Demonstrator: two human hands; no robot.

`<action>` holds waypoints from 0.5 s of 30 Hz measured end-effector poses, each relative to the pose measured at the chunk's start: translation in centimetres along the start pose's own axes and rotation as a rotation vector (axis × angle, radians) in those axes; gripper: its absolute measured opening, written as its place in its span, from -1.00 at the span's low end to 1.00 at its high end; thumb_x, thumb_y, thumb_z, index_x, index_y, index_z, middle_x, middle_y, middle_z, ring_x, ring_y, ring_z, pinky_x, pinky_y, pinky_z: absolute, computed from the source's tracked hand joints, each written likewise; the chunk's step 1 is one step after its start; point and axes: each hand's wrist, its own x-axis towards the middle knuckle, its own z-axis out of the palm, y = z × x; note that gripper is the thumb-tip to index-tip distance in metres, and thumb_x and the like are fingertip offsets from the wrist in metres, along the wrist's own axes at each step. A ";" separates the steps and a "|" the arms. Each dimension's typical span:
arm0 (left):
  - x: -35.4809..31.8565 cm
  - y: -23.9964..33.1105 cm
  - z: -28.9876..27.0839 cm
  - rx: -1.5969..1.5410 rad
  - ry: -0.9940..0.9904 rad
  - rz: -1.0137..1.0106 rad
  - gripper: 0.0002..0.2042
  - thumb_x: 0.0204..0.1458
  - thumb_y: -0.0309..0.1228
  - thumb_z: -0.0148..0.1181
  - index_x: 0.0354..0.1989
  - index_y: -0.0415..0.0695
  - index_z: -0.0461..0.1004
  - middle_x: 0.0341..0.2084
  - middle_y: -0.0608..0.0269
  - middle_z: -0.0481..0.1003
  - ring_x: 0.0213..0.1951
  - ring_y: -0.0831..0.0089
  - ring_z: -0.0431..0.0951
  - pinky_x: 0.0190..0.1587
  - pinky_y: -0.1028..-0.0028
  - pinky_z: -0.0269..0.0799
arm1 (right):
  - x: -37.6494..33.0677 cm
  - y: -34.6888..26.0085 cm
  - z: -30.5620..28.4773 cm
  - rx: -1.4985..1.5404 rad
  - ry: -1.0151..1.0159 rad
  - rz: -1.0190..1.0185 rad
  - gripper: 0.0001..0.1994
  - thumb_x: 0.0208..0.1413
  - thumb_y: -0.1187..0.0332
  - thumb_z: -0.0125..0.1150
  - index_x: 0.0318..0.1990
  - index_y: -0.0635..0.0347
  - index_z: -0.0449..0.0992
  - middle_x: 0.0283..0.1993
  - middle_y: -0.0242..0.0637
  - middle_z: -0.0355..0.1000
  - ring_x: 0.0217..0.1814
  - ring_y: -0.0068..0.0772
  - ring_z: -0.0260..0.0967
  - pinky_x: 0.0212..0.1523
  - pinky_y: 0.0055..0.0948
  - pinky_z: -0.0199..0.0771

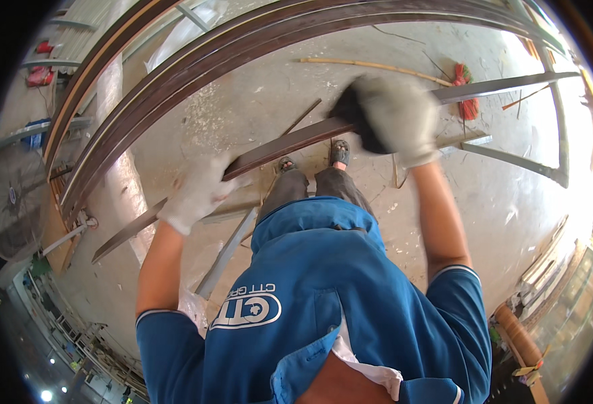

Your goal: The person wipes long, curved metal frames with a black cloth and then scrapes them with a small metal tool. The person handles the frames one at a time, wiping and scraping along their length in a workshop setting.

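A long, narrow dark brown metal bar (286, 145) runs across in front of me, from low on the left up to the far right. My left hand (194, 192), in a whitish work glove, is closed around its left part. My right hand (402, 118), gloved too and smeared by motion, grips a black cloth (357, 114). That cloth lies against the bar right of its middle. The glove hides part of the bar and my right fingertips.
Long brown profiles (242, 47) lie side by side beyond the bar. A grey metal frame (518, 163) stands at the right under the bar's far end. On the floor are a bamboo stick (370, 65), a red bundle (468, 101) and a clear plastic-wrapped length (125, 175).
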 end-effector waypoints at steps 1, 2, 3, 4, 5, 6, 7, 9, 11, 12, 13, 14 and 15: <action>-1.3 -1.1 -0.2 0.024 0.036 -0.026 -0.54 0.09 -0.01 0.32 0.01 -0.12 0.59 -0.32 -0.06 0.61 -0.26 -0.02 0.63 -0.20 0.18 0.48 | -0.1 4.3 -1.0 -0.051 0.134 0.045 -0.82 0.17 0.17 0.18 -0.17 -0.20 0.69 -0.31 -0.31 0.60 -0.28 -0.17 0.57 -0.25 -0.22 0.57; -2.6 -1.9 -0.2 0.056 0.070 -0.026 -0.52 0.09 0.02 0.31 0.00 -0.11 0.59 -0.35 -0.05 0.60 -0.28 -0.02 0.63 -0.21 0.18 0.47 | -0.1 8.4 -1.4 -0.053 0.263 0.232 -0.80 0.25 0.08 0.14 -0.17 -0.22 0.68 -0.23 -0.30 0.61 -0.22 -0.15 0.58 -0.20 -0.20 0.56; -3.7 -2.5 -0.3 0.082 0.132 -0.006 -0.50 0.09 0.06 0.29 -0.01 -0.11 0.60 -0.37 -0.04 0.60 -0.29 -0.03 0.62 -0.22 0.18 0.47 | -0.4 12.4 -2.2 -0.101 0.212 0.448 -0.71 0.31 -0.04 0.08 -0.14 -0.20 0.67 -0.20 -0.29 0.62 -0.17 -0.11 0.58 -0.14 -0.18 0.56; -4.5 -2.9 -0.3 0.135 0.144 -0.040 -0.48 0.09 0.10 0.28 -0.02 -0.11 0.60 -0.40 -0.03 0.59 -0.30 -0.03 0.62 -0.24 0.17 0.46 | -0.4 15.8 -3.0 -0.205 0.126 0.622 -0.66 0.32 -0.07 0.05 -0.07 -0.17 0.67 -0.14 -0.29 0.62 -0.12 -0.09 0.59 -0.07 -0.17 0.55; -5.0 -3.2 -0.6 0.090 0.144 -0.041 -0.44 0.08 0.18 0.24 -0.08 -0.12 0.61 -0.41 -0.04 0.58 -0.33 -0.04 0.60 -0.27 0.14 0.43 | -0.7 17.8 -3.1 -0.193 0.208 0.690 -0.64 0.30 -0.09 0.05 -0.05 -0.19 0.66 -0.12 -0.28 0.63 -0.09 -0.10 0.60 -0.06 -0.17 0.55; -5.0 -3.3 -0.8 0.042 0.144 -0.023 -0.45 0.08 0.17 0.24 -0.08 -0.12 0.61 -0.40 -0.04 0.58 -0.33 -0.05 0.60 -0.27 0.13 0.42 | -0.7 18.6 -3.0 -0.115 0.259 0.752 -0.66 0.27 -0.05 0.09 -0.07 -0.12 0.67 -0.11 -0.26 0.63 -0.08 -0.09 0.60 -0.06 -0.16 0.55; -4.8 -3.2 -1.1 0.007 0.077 -0.060 -0.45 0.08 0.16 0.25 -0.09 -0.13 0.60 -0.39 -0.05 0.58 -0.32 -0.06 0.59 -0.27 0.12 0.42 | -0.8 17.6 -2.6 -0.132 0.312 0.588 -0.69 0.26 0.00 0.13 -0.11 -0.08 0.67 -0.17 -0.26 0.63 -0.14 -0.11 0.60 -0.10 -0.19 0.56; -3.0 -2.5 -1.4 0.002 0.012 -0.054 -0.47 0.09 0.14 0.26 -0.10 -0.14 0.60 -0.39 -0.06 0.57 -0.32 -0.06 0.59 -0.27 0.12 0.41 | -0.3 11.8 -0.9 -0.095 0.312 0.416 -0.79 0.21 0.13 0.25 -0.15 -0.03 0.69 -0.22 -0.28 0.64 -0.22 -0.20 0.61 -0.13 -0.30 0.57; -0.8 -1.4 -1.1 0.039 0.016 0.058 -0.49 0.09 0.11 0.26 -0.12 -0.16 0.60 -0.41 -0.07 0.55 -0.33 -0.04 0.60 -0.28 0.12 0.41 | 0.2 1.9 1.2 0.090 0.290 0.089 -0.88 0.03 0.35 0.36 -0.25 -0.03 0.69 -0.30 -0.39 0.61 -0.29 -0.34 0.58 -0.20 -0.40 0.58; 0.1 -0.8 -0.9 0.032 0.009 0.042 -0.51 0.09 0.07 0.28 -0.13 -0.17 0.60 -0.45 -0.07 0.54 -0.34 -0.03 0.61 -0.28 0.13 0.40 | 0.0 -3.6 2.2 0.106 0.250 -0.036 -0.89 -0.10 0.35 0.36 -0.35 -0.11 0.65 -0.39 -0.49 0.53 -0.38 -0.35 0.52 -0.33 -0.36 0.54; 0.8 -0.4 -0.7 0.023 0.032 0.062 -0.53 0.09 0.04 0.29 -0.14 -0.19 0.60 -0.49 -0.08 0.52 -0.36 -0.02 0.61 -0.29 0.14 0.40 | 0.3 -8.4 3.2 0.111 0.089 -0.052 -0.91 -0.16 0.33 0.33 -0.46 -0.18 0.56 -0.45 -0.52 0.43 -0.44 -0.38 0.45 -0.44 -0.34 0.46; 1.3 0.0 -0.6 -0.007 0.086 0.150 -0.54 0.09 0.01 0.30 -0.16 -0.20 0.61 -0.52 -0.08 0.50 -0.37 -0.01 0.62 -0.29 0.14 0.40 | 0.7 -12.8 4.3 0.041 -0.030 -0.097 -0.93 -0.17 0.27 0.30 -0.50 -0.19 0.52 -0.48 -0.51 0.40 -0.45 -0.38 0.43 -0.48 -0.33 0.42; 1.5 0.2 -0.8 0.034 0.150 0.259 -0.54 0.09 0.01 0.32 -0.16 -0.22 0.61 -0.53 -0.09 0.50 -0.38 0.02 0.61 -0.30 0.16 0.40 | 0.4 -15.5 4.8 0.100 0.189 -0.247 -0.95 -0.19 0.25 0.26 -0.52 -0.18 0.50 -0.49 -0.48 0.41 -0.44 -0.37 0.45 -0.47 -0.32 0.44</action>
